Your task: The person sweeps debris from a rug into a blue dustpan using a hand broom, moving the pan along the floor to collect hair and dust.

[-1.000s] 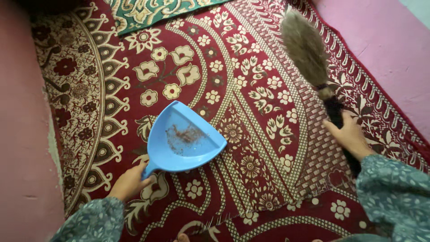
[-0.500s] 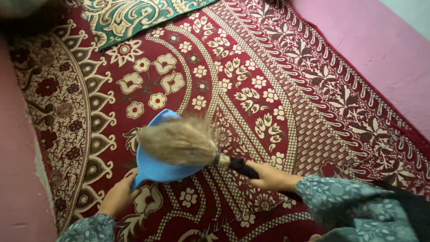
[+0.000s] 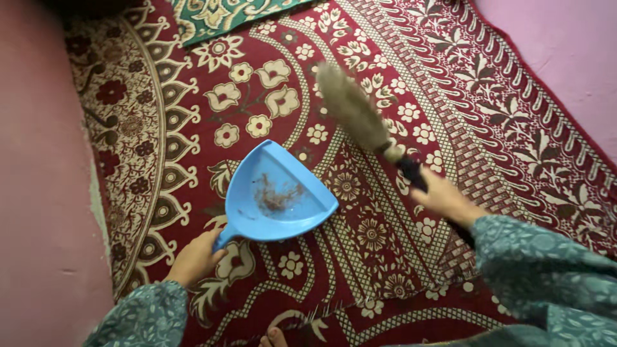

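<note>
Two hands in view, both in blue-grey patterned sleeves. Left hand (image 3: 195, 258), lower left of the frame, wrapped tight around the handle of one blue dustpan (image 3: 277, 196); the pan lies flat on the rug just left of centre. One small clump of reddish-brown dust (image 3: 275, 197) sits in the pan's middle. Right hand (image 3: 443, 198), right of centre, gripped closed around the dark handle of one hand broom (image 3: 360, 119); its grey-brown bristle head points to the upper middle of the frame, blurred, clear of the dustpan. One red carpet (image 3: 360, 244) with cream flower patterns fills most of the frame. One green rug (image 3: 218, 13) at the top edge. Pink floor (image 3: 559, 58) at upper right. One toe (image 3: 275, 336) at bottom centre.
</note>
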